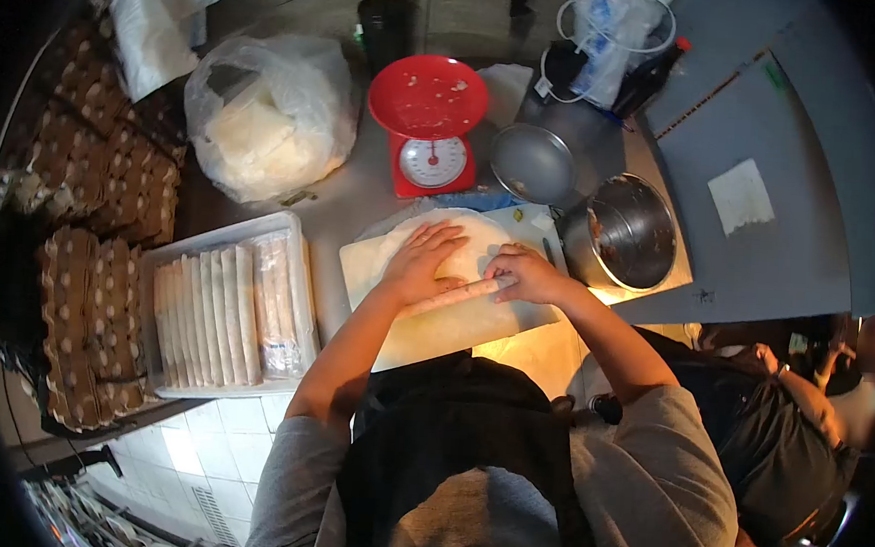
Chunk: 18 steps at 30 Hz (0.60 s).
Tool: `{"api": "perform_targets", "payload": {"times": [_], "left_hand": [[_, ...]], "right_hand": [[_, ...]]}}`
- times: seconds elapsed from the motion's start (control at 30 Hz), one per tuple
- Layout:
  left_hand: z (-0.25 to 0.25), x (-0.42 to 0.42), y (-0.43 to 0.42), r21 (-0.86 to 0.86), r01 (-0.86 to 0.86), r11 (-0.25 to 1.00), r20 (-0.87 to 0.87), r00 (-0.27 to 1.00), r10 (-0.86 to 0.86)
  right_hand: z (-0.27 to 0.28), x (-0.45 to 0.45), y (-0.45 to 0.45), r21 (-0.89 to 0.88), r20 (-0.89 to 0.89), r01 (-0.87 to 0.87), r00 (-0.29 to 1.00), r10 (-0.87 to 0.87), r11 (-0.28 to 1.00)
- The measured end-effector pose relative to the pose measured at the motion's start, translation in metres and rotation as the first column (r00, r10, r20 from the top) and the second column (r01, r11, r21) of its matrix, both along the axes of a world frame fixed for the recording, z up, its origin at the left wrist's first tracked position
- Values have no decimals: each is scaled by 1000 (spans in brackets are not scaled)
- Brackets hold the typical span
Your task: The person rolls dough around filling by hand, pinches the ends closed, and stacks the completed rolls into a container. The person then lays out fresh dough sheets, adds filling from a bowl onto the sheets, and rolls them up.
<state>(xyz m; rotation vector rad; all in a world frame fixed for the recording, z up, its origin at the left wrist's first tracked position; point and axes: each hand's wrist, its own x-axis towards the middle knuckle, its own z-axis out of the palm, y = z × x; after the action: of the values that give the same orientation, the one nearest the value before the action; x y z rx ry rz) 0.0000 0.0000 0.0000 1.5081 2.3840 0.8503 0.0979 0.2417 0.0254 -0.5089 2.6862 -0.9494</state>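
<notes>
On a pale board (pixel 423 348) in front of me lies a round, thin wrapper sheet (pixel 475 238), with a long spring roll (pixel 461 294) along its near side. My left hand (pixel 426 261) rests flat on the sheet with fingers stretched out, its palm against the roll's left part. At the roll's right end, my right hand (pixel 526 274) has its fingers curled and pinching the wrapper and roll. The filling inside is hidden. To the left, a white plastic tub (pixel 307 311) holds several finished rolls (pixel 210 310) side by side, next to some in clear plastic.
A red kitchen scale (pixel 430 163) stands behind the board. Left of it sits a plastic bag of pale sheets (pixel 266 128). A metal bowl (pixel 532 164) and a steel pot (pixel 625 235) are at right. Egg trays (pixel 89 322) are stacked far left. Another person (pixel 773 434) is at right.
</notes>
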Motion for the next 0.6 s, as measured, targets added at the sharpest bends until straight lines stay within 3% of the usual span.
{"api": "perform_targets", "payload": {"times": [0.27,0.37,0.47,0.57,0.6], "left_hand": [[0,5,2,-2,-18,1000,2,1000,18],[18,16,1,114,-87,990,-282,952,117],[36,41,-3,11,-226,974,-106,968,226],[24,64,-8,-188,-326,926,281,886,369],[20,68,-13,-163,-361,918,207,897,390]], "right_hand": [[-10,12,3,-5,-78,26,997,-26,1000],[-1,13,4,74,-48,-8,999,12,997],[16,7,-23,182,-195,9,980,27,983],[-8,-4,-53,92,-207,-69,975,87,993],[-9,-7,-55,147,-133,-64,988,83,987]]}}
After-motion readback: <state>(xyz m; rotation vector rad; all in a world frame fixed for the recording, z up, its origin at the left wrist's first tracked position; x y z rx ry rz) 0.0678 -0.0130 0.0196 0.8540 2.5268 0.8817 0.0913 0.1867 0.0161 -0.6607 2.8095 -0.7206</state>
